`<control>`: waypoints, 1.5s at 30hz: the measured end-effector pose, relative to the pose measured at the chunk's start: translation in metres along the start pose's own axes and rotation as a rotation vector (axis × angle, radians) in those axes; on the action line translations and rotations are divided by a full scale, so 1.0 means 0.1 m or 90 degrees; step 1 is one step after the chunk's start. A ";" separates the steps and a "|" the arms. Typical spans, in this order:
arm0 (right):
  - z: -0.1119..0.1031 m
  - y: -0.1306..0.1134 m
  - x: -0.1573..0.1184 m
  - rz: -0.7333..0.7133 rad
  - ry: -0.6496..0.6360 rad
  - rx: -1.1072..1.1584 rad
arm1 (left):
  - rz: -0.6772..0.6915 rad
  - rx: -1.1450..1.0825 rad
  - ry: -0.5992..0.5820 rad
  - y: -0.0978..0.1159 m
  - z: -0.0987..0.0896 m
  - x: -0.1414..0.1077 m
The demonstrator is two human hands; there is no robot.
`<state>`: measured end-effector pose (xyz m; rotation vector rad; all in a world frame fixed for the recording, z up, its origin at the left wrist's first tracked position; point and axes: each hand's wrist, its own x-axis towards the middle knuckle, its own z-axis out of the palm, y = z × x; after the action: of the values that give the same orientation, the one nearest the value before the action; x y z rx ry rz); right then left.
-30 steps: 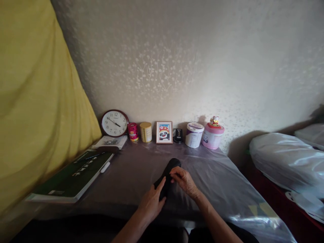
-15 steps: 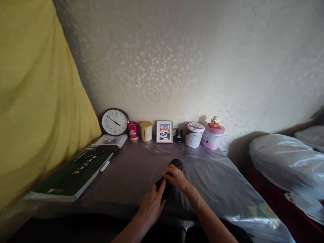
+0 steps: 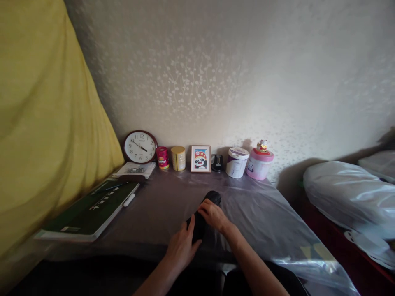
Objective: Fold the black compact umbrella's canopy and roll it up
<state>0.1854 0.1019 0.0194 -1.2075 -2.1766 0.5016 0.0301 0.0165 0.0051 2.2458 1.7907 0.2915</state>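
A black folded umbrella (image 3: 199, 230) lies slanted on the covered table, its far end pointing up and to the right. My left hand (image 3: 182, 242) is wrapped round its near part, thumb on the right side and fingers on the left. Higher up, my right hand (image 3: 212, 213) is closed on the umbrella's middle, with thumb and fingertips pinched together over the black fabric. Past the right hand, the far end shows loose, gathered folds. Both hands cover much of the umbrella, so whatever the right fingertips pinch is partly hidden.
Along the wall stand a clock (image 3: 140, 147), a pink can (image 3: 162, 158), a yellow can (image 3: 178, 158), a framed panda picture (image 3: 200, 159), a small black device (image 3: 217, 163), a white tub (image 3: 237, 164) and a pink tub (image 3: 259, 165). A green book (image 3: 89, 209) lies left.
My left hand has shifted slightly left and its index finger has moved apart from the right fingertips. The umbrella's far end looks looser. My right hand has barely moved.
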 end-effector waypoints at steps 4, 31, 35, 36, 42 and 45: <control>-0.08 0.12 0.05 0.055 0.111 0.040 | 0.006 -0.017 0.011 -0.04 -0.01 -0.03; -0.72 0.41 -0.20 0.154 -0.220 0.142 | 0.086 -0.027 0.010 -0.17 0.13 -0.12; -0.77 0.60 -0.28 0.228 -0.182 0.028 | 0.069 -0.016 -0.001 -0.15 0.11 -0.11; -0.78 0.62 -0.28 0.230 -0.177 0.002 | 0.067 -0.015 -0.006 -0.15 0.10 -0.11; -0.83 0.70 -0.31 0.222 -0.156 -0.158 | 0.080 -0.039 0.013 -0.13 0.06 -0.13; -0.84 0.76 -0.36 0.238 -0.161 -0.209 | 0.084 -0.098 0.006 -0.17 0.04 -0.11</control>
<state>0.3032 0.1132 0.0270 -1.8369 -2.3124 0.4801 0.0133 0.0095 -0.0037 2.2588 1.5699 0.4497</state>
